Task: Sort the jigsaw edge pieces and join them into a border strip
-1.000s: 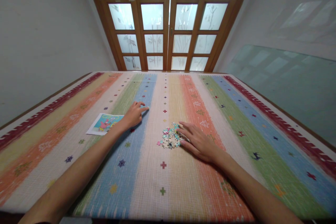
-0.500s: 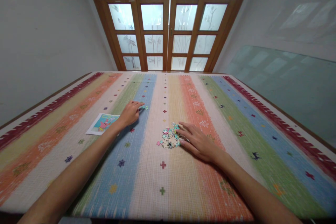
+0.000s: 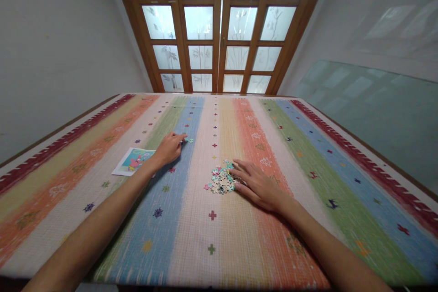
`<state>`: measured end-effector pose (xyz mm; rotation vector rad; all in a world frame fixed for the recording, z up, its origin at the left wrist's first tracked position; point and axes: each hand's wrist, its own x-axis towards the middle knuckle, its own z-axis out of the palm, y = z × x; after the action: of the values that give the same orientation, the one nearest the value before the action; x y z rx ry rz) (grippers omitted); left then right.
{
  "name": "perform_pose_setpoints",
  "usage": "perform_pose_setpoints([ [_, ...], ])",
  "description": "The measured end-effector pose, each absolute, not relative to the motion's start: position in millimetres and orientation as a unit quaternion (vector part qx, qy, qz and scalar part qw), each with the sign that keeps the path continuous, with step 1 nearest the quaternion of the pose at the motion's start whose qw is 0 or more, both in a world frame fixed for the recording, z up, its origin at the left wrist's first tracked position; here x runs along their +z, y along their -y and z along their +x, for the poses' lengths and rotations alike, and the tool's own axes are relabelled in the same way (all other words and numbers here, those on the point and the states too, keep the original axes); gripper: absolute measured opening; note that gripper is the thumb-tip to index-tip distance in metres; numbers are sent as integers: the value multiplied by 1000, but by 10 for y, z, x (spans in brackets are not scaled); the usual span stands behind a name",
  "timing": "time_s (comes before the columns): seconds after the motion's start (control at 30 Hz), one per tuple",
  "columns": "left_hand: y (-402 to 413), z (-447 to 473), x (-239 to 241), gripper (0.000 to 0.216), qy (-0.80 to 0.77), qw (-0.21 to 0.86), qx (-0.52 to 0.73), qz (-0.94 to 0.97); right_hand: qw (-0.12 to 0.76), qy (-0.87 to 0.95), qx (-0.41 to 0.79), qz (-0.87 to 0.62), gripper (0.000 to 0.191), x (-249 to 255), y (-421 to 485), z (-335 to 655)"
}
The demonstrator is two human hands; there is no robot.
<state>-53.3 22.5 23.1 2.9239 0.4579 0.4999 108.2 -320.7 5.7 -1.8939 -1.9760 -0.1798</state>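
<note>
My left hand [image 3: 171, 148] reaches over the blue stripe of the cloth, its fingertips together on a small teal puzzle piece [image 3: 185, 140]. Just right of those fingertips another light green puzzle piece [image 3: 191, 141] lies flat. My right hand [image 3: 255, 183] rests with fingers apart at the right side of a pile of loose jigsaw pieces [image 3: 221, 181]; its fingertips touch the pile's edge. Some pieces there show teal or pink faces, others bare cardboard backs. Left of my left wrist lies a picture card [image 3: 134, 162] with a pink cartoon figure, partly covered by my forearm.
A striped tablecloth [image 3: 198, 237] with printed crosses, stars and trees covers the table. Beyond the far edge stands a wooden door with frosted panes [image 3: 198, 23]. A pale glass panel [image 3: 369, 105] leans along the right wall.
My left fingers have drawn in slightly, and the teal piece by their tips shows more clearly beside the other piece. My right hand has stayed at the pile.
</note>
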Motion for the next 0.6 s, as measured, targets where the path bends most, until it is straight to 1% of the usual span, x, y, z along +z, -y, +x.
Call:
perform_pose_setpoints([
  [0.13, -119, -563, 271, 39, -127, 81, 171, 974, 191, 711, -69, -673, 41, 51, 3206, 1083],
  [0.27, 230, -639, 326, 23, -22, 140, 148, 979, 189, 711, -71, -673, 41, 45, 3210, 1086],
  [0.33, 465, -686, 346, 22, 34, 190, 117, 974, 189, 710, -69, -675, 40, 48, 3210, 1085],
  [0.43, 779, -738, 352, 21, 67, 231, 95, 966, 189, 707, -66, -678, 40, 57, 3205, 1079],
  [0.6, 1014, -748, 334, 19, 82, 236, 74, 965, 192, 705, -66, -680, 40, 55, 3206, 1077],
])
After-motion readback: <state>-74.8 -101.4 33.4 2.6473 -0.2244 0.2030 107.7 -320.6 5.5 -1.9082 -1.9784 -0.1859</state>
